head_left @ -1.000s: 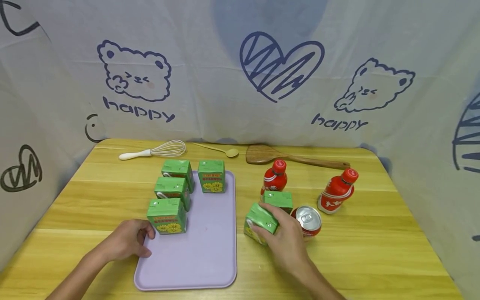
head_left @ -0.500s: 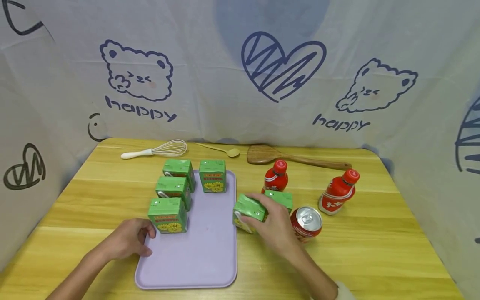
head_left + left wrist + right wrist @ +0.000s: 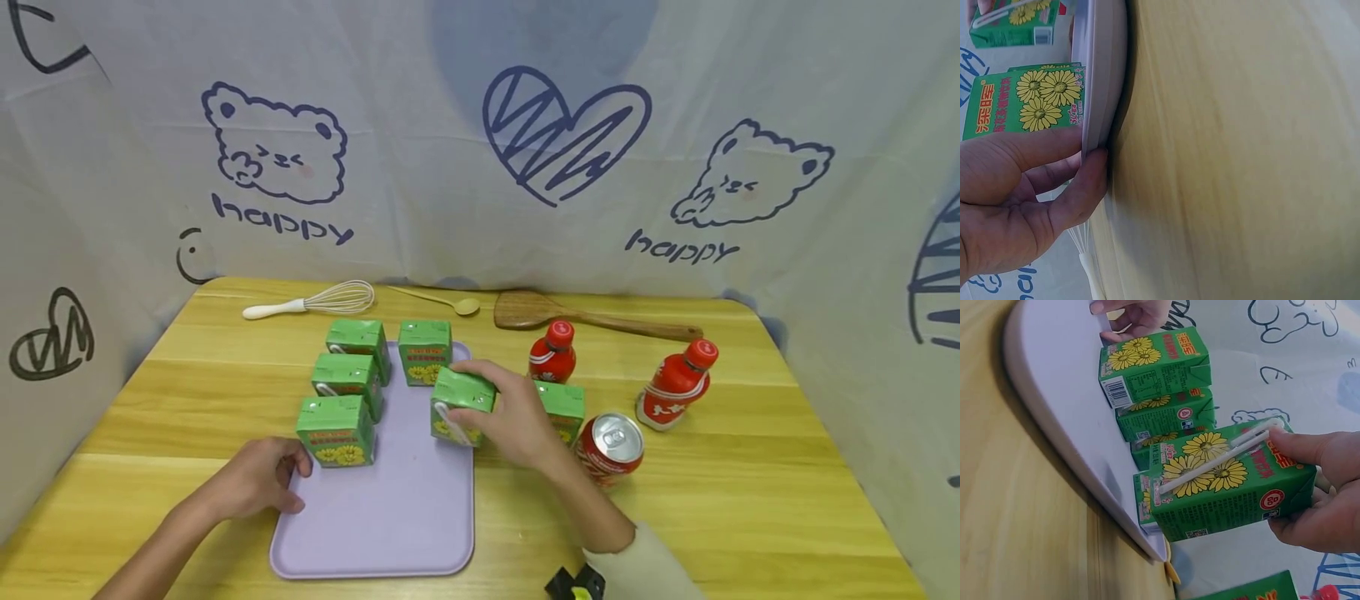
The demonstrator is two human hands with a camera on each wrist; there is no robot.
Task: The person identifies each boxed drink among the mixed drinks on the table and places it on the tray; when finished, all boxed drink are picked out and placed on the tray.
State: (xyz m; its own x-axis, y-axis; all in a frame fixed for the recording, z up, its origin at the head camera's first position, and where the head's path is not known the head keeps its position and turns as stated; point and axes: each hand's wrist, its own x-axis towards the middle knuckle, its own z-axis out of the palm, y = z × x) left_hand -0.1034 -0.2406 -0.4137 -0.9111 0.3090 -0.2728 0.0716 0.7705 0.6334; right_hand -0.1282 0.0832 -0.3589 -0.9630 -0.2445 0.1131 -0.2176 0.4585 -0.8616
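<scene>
My right hand (image 3: 517, 417) grips a green drink carton (image 3: 461, 392) near its top, above the right side of a lilac tray (image 3: 375, 525). In the right wrist view a white straw (image 3: 1216, 462) runs along this carton's flowered face, and its lower end hangs clear of the tray. At the tray's left edge my left hand (image 3: 258, 479) pinches the rim between thumb and fingers, as the left wrist view confirms. Three matching cartons stand in a column along the tray's left side, the nearest carton (image 3: 335, 429) close to that hand. Another carton (image 3: 425, 354) stands at the back right corner.
Right of the tray, one more green carton (image 3: 562, 408) stands partly behind my right hand, beside a red can (image 3: 611, 450). Two red bottles, a nearer-left bottle (image 3: 551, 360) and a right bottle (image 3: 673, 387), stand behind. A whisk (image 3: 311, 302), spoon (image 3: 465, 307) and wooden spatula (image 3: 525, 310) lie at the back.
My right hand has carried the carton leftward and a little back, from beside the can to over the tray's right side. The left hand has stayed at the rim.
</scene>
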